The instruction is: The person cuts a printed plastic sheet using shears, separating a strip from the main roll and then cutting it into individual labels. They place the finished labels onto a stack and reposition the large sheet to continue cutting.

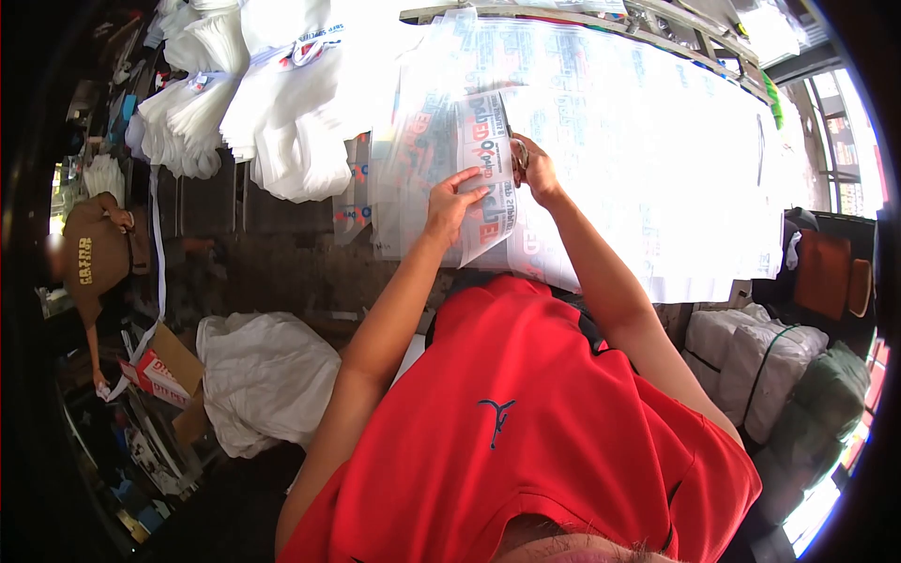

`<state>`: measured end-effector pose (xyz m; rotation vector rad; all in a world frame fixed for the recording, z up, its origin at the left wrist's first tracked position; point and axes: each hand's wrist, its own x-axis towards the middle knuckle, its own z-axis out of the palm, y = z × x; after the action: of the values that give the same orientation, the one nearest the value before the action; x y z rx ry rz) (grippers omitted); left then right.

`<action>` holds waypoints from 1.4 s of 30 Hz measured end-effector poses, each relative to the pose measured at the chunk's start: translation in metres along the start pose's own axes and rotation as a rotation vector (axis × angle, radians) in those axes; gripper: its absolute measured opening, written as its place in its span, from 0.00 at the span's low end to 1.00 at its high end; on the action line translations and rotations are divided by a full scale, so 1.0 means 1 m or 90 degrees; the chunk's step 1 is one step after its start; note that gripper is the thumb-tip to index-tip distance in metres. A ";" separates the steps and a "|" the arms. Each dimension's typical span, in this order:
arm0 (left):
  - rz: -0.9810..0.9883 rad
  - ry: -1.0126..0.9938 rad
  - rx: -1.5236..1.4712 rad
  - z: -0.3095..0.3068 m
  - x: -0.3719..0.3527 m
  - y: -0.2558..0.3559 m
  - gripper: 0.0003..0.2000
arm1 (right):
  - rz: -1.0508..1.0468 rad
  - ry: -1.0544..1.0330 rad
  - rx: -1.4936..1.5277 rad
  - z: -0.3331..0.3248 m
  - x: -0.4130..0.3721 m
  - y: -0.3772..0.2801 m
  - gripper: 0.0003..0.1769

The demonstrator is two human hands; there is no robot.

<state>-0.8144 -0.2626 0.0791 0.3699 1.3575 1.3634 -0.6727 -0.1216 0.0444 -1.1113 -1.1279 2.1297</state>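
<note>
My left hand [451,207] has its fingers on a translucent printed sheet [490,230] with red and blue lettering, gripping its left side. A pair of scissors [518,158] is in my right hand [539,173], with my fingers closed round the handles. The scissors are at the right edge of the sheet, their blades pointing away from me and partly hidden. Beneath both hands lies a wide layer of similar printed film [638,178] on the table, washed out by bright light on its right side.
Stacks of white bags or cloth [296,131] hang over the table's far left. A metal rail [601,19] runs along the back. On the left, a person in a brown shirt [99,249] stands near a cardboard box [161,366]. Wrapped white bales [751,366] sit at right.
</note>
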 end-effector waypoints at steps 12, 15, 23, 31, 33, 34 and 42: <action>0.007 0.000 -0.002 0.002 -0.002 0.001 0.22 | -0.007 -0.005 -0.038 0.004 0.007 0.004 0.28; 0.008 -0.003 -0.005 0.000 -0.003 0.001 0.22 | -0.003 -0.002 -0.033 -0.001 0.016 0.003 0.29; 0.010 -0.004 -0.006 0.003 -0.006 0.004 0.22 | -0.017 0.007 0.026 0.006 0.015 0.004 0.33; 0.015 -0.020 -0.035 0.004 -0.016 0.010 0.23 | -0.003 0.002 -0.030 0.007 0.029 -0.010 0.30; 0.037 -0.013 -0.033 0.005 -0.017 0.012 0.22 | -0.009 0.002 -0.025 0.005 0.033 -0.008 0.29; 0.056 -0.007 -0.032 0.005 -0.016 0.012 0.22 | -0.021 -0.011 -0.013 0.003 0.034 -0.007 0.29; 0.147 -0.022 0.350 -0.022 0.015 0.069 0.22 | -0.042 -0.030 -0.036 0.001 -0.007 -0.043 0.34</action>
<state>-0.8692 -0.2409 0.1238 0.9361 1.6912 1.1375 -0.6683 -0.1037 0.0837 -1.0386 -1.2364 2.0949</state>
